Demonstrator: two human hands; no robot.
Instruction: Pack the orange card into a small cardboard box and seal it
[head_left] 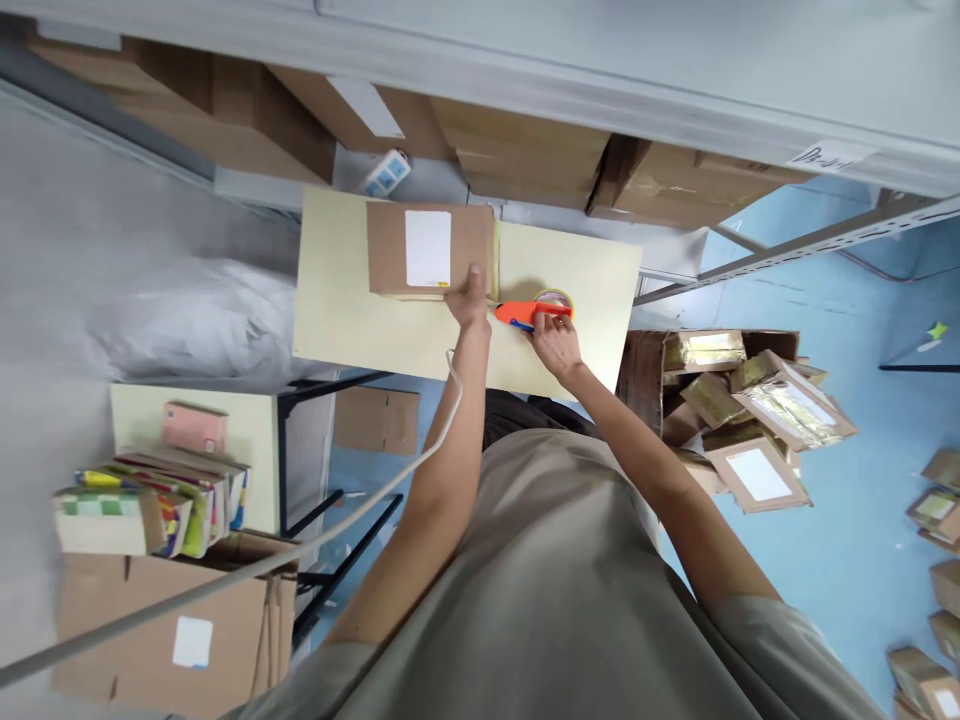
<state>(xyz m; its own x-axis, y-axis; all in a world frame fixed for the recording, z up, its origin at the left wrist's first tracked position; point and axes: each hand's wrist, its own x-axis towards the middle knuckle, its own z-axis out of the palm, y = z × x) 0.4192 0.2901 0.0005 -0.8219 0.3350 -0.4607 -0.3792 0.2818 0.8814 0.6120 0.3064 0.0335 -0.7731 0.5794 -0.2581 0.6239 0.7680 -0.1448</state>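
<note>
A brown cardboard box (472, 225) with a white label (428, 247) lies on the cream tabletop (330, 270). My left hand (471, 301) grips its near right corner, with the thumb on top and the fingers partly hidden at the near side. In my right hand (556, 342) is an orange tape dispenser (517, 312) with a blue part and a roll of tape (556, 297) on it. Its front end points left, close to the box's near right corner; whether it touches the box I cannot tell. The fingers are closed around the dispenser.
Large cartons (525, 155) fill the shelf behind the tabletop. A small white-and-blue item (388, 173) lies at the shelf's edge. Taped parcels (757, 475) overflow a carton at right. Books (172, 500) stand at left. A pale cable (352, 497) crosses by my left arm.
</note>
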